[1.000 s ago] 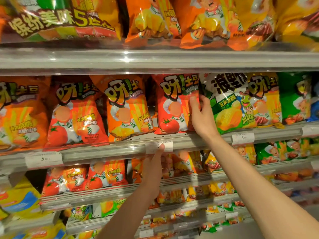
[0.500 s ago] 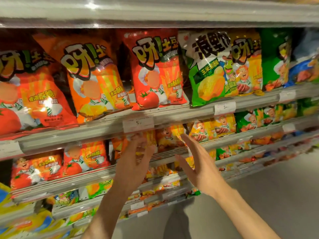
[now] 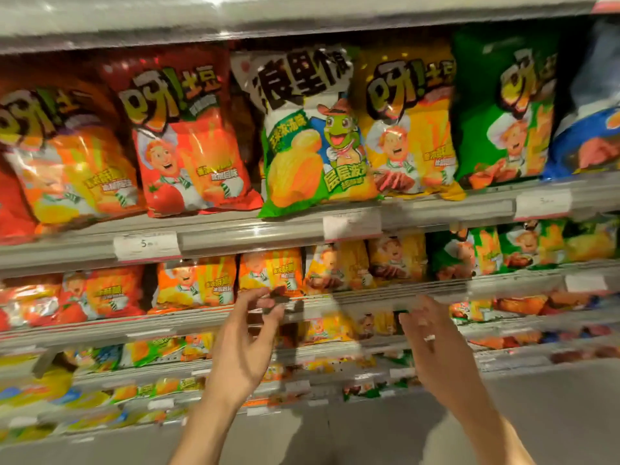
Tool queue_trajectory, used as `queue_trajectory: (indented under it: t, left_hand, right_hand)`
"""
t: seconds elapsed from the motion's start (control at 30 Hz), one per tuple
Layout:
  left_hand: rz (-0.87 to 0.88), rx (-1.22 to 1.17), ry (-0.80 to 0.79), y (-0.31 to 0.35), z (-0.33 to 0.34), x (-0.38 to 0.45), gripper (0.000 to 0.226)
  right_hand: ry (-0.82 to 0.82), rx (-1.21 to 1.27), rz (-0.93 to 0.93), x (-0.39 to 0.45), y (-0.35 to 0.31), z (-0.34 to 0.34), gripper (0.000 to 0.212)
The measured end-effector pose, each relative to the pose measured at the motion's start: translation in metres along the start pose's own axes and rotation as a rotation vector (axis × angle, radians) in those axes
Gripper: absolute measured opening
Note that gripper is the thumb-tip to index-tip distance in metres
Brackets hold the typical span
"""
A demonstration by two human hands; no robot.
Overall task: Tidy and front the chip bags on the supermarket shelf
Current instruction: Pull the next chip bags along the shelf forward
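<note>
Large chip bags stand in a row on the upper shelf: an orange bag [image 3: 72,169], a red tomato bag [image 3: 188,142], a green-and-white bag with a frog figure [image 3: 308,135], a yellow bag [image 3: 409,129] and a dark green bag [image 3: 503,105]. Smaller orange and yellow bags [image 3: 268,270] fill the shelf below. My left hand [image 3: 246,344] is raised in front of that lower shelf's rail, fingers spread, holding nothing. My right hand [image 3: 432,340] hovers beside it to the right, also empty, blurred by motion.
Shelf rails with price tags [image 3: 147,245] run across the front of each level. A blue bag [image 3: 590,142] sits at the far right. Lower shelves hold several small mixed bags. Grey floor [image 3: 553,414] lies at the bottom right.
My right hand let go of the red tomato bag and dropped to the lower shelf level. Both hands now hover open, and the view has shifted right and down.
</note>
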State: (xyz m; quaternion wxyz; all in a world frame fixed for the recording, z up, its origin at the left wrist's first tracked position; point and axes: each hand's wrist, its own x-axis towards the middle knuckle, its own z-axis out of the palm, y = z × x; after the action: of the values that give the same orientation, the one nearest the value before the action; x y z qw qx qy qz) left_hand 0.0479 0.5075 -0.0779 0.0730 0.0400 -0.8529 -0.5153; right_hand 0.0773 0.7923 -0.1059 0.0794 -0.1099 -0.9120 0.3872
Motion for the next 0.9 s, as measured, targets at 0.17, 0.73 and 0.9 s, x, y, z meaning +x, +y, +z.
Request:
queue_trajectory:
  t: [0.17, 0.73, 0.9]
  left_hand:
    - [0.014, 0.031, -0.009, 0.048, 0.054, -0.005, 0.040]
    - [-0.389, -0.752, -0.075, 0.116, 0.096, 0.056, 0.026]
    - [-0.372, -0.820, -0.088, 0.112, 0.099, 0.060, 0.027]
  right_hand:
    - [-0.011, 0.035, -0.083, 0.038, 0.031, -0.050, 0.072]
    - [0.348, -0.273, -0.497, 0.105, -0.023, -0.104, 0.048]
    - [0.351, -0.230, -0.640, 0.119, -0.050, -0.107, 0.039]
